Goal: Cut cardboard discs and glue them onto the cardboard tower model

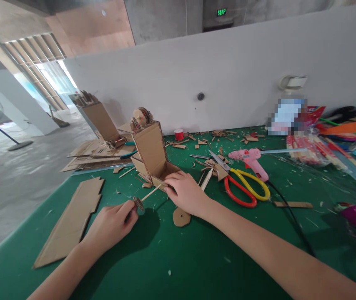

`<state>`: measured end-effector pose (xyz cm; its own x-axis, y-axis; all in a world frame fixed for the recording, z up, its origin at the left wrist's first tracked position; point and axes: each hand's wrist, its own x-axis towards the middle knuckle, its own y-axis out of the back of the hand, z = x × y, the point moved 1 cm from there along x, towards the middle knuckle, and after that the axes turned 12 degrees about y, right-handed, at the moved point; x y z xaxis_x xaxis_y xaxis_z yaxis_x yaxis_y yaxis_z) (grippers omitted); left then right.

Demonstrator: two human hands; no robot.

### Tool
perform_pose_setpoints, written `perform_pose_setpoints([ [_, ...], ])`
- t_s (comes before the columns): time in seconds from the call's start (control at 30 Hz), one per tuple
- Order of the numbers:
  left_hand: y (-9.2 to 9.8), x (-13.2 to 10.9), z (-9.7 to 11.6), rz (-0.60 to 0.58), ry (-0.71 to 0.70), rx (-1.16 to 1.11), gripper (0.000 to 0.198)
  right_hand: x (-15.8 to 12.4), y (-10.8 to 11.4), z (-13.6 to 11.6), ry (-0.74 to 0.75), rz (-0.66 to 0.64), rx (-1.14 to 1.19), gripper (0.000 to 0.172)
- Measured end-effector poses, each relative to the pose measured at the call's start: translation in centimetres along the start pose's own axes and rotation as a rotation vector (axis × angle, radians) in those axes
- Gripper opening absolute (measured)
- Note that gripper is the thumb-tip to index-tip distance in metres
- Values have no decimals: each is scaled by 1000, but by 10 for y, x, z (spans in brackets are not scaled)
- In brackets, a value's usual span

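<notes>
The thin pale wooden stick (151, 193) runs from eight o'clock to two o'clock — left hand (111, 225) pinching the small round cardboard wheel (139, 203) at its lower end, right hand (186, 192) closed on the open brown cardboard box (153, 156) at its upper end.

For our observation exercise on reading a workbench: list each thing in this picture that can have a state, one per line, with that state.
Cardboard box model: upright, lid flap raised.
Wooden stick: pushed into the box base, sticking out to the left.
Cardboard wheel: on the stick's end, pinched by the left hand.
Right hand: pressing on the box base.
Loose cardboard disc: flat on the table.
Scissors: lying closed.
Glue gun: lying down, cord attached.
</notes>
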<state>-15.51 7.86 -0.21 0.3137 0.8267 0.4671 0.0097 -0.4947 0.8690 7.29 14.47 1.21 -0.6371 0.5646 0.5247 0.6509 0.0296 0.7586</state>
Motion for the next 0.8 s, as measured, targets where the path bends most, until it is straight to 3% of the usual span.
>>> perform_pose_setpoints([
  [0.33, 2, -4, 5, 128, -26, 24, 23, 0, -10, 6, -48, 18, 171, 21],
  [0.7, 2, -2, 11, 193, -129, -30, 25, 1, -14, 9, -63, 38, 223, 20],
  [0.8, 2, -2, 12, 165, -167, -30, 26, 1, -14, 8, -62, 40, 217, 20],
])
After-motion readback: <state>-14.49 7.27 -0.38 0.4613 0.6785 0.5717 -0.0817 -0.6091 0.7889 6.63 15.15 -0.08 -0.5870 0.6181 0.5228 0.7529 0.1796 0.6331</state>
